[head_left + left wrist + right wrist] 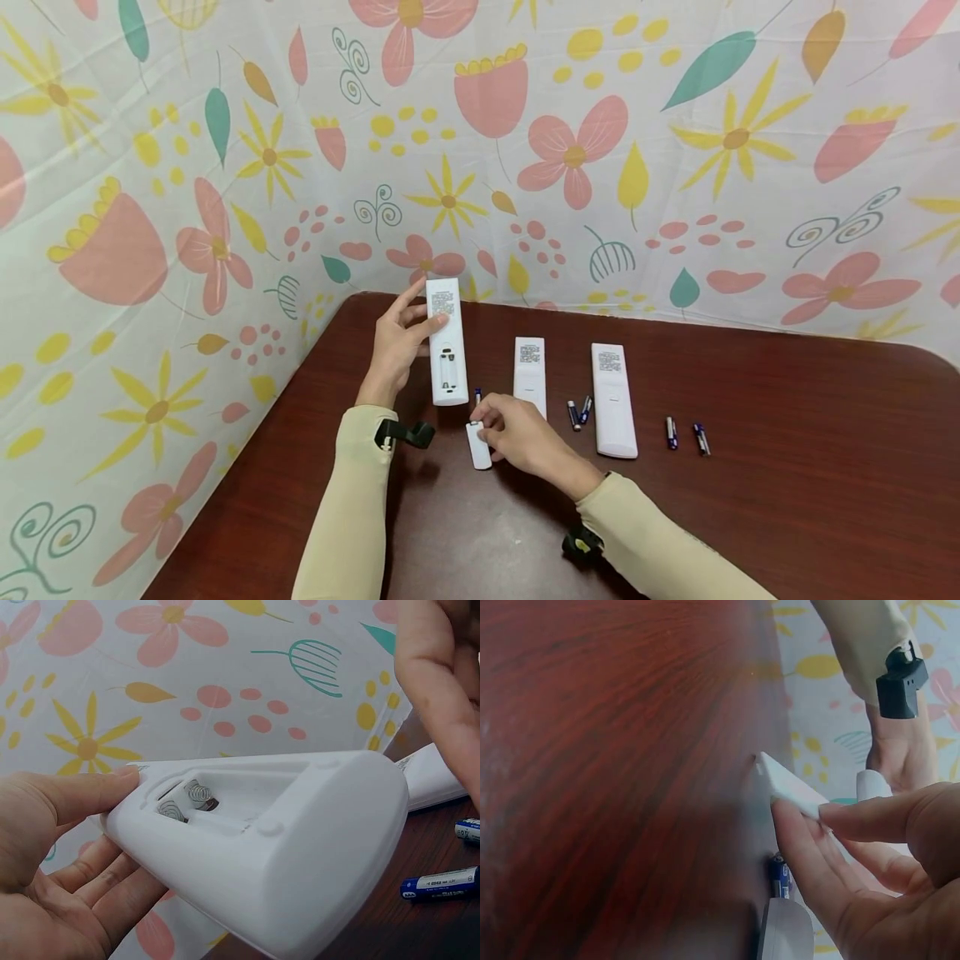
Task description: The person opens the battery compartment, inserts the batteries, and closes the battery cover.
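Note:
My left hand (393, 350) grips a white remote control (455, 335) above the table, its back towards me and thumb on the back. Its battery compartment (448, 368) is uncovered; in the left wrist view, coil springs (199, 795) show inside, and I see no batteries there. Just right of and below it, my right hand (528, 437) pinches a small white battery cover (478, 447) between thumb and fingers. The right wrist view shows that cover (789, 786) tilted at the fingertips. A blue battery (477, 395) lies behind my right hand, partly hidden.
Two more white remotes lie face down: one (529, 367) partly behind my right hand, another (613, 408) farther right. A pair of batteries (573, 415) lies between them. Two others, one battery (671, 432) and a second battery (701, 439), lie right. A patterned cloth (573, 242) hangs behind the brown table (810, 467).

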Demonstrator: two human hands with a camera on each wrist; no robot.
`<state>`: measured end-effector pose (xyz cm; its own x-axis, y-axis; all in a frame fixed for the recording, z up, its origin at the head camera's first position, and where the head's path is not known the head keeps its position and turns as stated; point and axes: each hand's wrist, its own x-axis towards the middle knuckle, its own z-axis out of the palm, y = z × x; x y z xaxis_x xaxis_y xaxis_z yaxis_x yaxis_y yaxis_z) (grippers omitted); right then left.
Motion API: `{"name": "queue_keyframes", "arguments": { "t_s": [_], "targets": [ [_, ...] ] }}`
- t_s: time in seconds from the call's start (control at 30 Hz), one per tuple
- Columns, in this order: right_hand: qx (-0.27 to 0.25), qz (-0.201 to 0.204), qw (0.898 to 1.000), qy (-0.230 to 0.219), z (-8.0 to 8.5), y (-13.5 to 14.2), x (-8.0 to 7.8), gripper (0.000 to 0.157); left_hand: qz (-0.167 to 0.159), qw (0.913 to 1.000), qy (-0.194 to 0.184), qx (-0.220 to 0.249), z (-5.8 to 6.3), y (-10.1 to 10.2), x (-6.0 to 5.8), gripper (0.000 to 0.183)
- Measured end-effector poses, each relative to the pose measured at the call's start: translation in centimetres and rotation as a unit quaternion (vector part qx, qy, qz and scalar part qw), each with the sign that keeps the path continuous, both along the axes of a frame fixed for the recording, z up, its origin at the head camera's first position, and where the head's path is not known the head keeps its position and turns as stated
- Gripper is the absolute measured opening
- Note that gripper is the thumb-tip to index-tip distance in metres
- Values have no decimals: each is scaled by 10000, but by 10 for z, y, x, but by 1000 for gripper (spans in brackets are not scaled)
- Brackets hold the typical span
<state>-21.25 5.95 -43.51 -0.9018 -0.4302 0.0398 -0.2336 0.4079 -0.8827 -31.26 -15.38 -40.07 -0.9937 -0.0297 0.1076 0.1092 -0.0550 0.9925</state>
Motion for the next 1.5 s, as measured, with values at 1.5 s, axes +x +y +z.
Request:
{"name": "queue_keyframes", "arguments": {
  "t_s": [1.5],
  "targets": [
    [2612, -367, 9365, 2312, 17, 3, -6, 27, 109, 9999, -52, 64, -2, -2, -2, 68]
  ]
}}
